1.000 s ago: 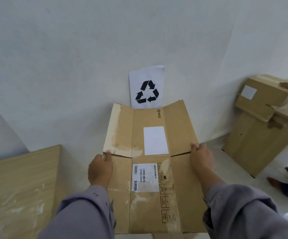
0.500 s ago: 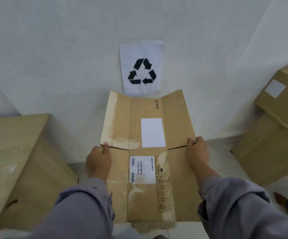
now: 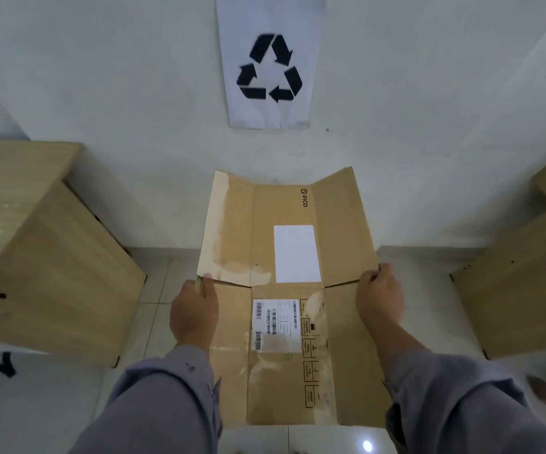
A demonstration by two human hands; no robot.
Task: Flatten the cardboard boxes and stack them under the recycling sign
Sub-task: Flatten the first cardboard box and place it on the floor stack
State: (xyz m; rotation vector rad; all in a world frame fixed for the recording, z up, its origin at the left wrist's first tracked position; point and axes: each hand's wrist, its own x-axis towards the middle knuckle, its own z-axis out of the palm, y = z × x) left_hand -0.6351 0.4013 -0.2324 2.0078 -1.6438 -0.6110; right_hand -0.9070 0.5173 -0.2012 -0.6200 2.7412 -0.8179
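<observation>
White wall, tiled floor [image 3: 153,309], one recycling sign [image 3: 270,62] taped up. One flattened cardboard box [image 3: 289,299] sits right below it, far flaps maybe leaning on the wall. Left hand [image 3: 194,314] and right hand [image 3: 379,296] each pinch a side edge, fingers curled closed. Two wooden cabinets: left cabinet [image 3: 45,257], right cabinet [image 3: 520,283].

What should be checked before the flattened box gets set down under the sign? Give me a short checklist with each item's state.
1. Flattened box collapsed flat: ok.
2. Left hand gripping the left edge: ok.
3. Right hand gripping the right edge: ok.
4. Box lined up below the recycling sign: ok, roughly centred.
5. Floor at the wall free between the wooden units: cannot tell, the box hides it.
6. Box resting on the floor: cannot tell.
</observation>
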